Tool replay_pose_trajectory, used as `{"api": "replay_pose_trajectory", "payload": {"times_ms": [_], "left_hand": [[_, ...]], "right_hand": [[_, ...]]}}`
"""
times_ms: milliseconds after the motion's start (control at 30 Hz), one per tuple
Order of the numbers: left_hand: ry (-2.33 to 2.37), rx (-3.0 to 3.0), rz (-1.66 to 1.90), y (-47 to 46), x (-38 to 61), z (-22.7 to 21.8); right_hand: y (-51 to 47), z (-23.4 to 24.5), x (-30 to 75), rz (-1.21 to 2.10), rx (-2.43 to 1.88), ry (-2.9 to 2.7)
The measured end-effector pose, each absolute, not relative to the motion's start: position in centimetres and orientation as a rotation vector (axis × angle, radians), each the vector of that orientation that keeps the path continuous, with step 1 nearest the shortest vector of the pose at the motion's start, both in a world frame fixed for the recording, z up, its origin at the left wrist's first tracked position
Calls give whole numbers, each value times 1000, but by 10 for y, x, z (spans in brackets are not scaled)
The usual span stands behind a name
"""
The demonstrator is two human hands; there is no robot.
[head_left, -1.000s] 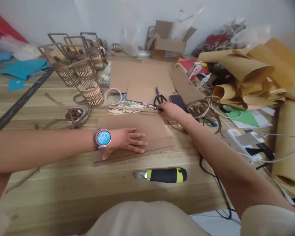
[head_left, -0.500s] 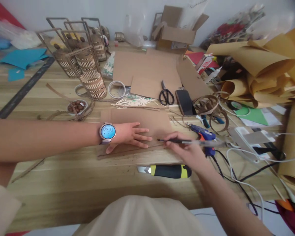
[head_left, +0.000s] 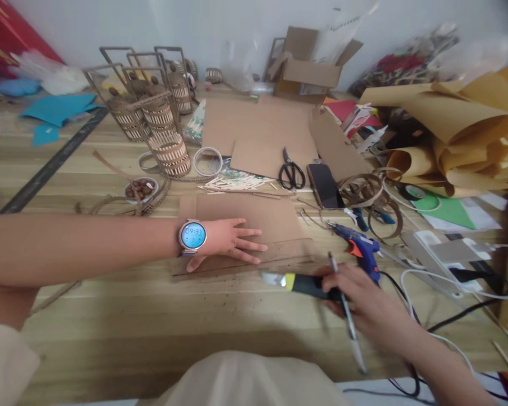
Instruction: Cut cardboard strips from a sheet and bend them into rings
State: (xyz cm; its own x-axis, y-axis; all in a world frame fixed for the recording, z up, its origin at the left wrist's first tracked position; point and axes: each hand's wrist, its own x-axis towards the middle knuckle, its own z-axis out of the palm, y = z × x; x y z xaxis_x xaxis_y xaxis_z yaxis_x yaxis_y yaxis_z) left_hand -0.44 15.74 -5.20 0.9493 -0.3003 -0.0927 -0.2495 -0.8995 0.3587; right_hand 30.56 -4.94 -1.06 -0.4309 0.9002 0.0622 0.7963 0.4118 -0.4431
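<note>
My left hand (head_left: 226, 243), with a watch on its wrist, lies flat with fingers spread on a piece of brown cardboard (head_left: 275, 217). A dark line and a narrow strip run along the cardboard's near edge. My right hand (head_left: 351, 293) is closed around the black and yellow handle of a utility knife (head_left: 307, 285), whose blade points left, close to the cardboard's near edge. A pen (head_left: 349, 321) is also tucked between the fingers of that hand, slanting down toward me. Motion blurs the right hand somewhat.
A blue glue gun (head_left: 359, 242) lies just beyond my right hand, its cord trailing nearby. Scissors (head_left: 291, 172), a phone (head_left: 324, 186) and matchsticks (head_left: 237, 183) lie behind the cardboard. Several stick-built lanterns (head_left: 169, 152) stand at the back left; rolled brown paper (head_left: 449, 118) fills the right.
My right hand has moved from the cardboard toward me and right, and has taken hold of the utility knife from the table while keeping the pen. My left hand stays on the cardboard.
</note>
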Motion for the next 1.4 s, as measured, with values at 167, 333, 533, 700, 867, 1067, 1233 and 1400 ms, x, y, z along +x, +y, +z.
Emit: {"api": "replay_pose_trajectory", "payload": {"times_ms": [167, 333, 533, 700, 867, 1067, 1233, 1400], "left_hand": [[-271, 2756, -427, 153, 1, -46], [-242, 2732, -517, 152, 4, -31], [-275, 2780, -595, 151, 3, -31], [-273, 2743, -592, 150, 5, -34], [-254, 2753, -493, 150, 1, -32], [-229, 2614, -297, 154, -3, -39], [-237, 2642, -344, 153, -2, -36], [-319, 2710, -469, 154, -2, -33]], "right_hand": [[18, 6, 318, 253, -1540, -2203], [97, -9, 262, 417, -1504, -2253], [105, -9, 237, 447, -1547, -2052], [23, 1, 231, 395, -1533, -1597], [-34, -25, 207, 686, -1564, -1503], [-29, -39, 192, 775, -1505, -1399], [-22, -42, 186, 835, -1512, -1297], [-24, -47, 179, 791, -1532, -1363]]}}
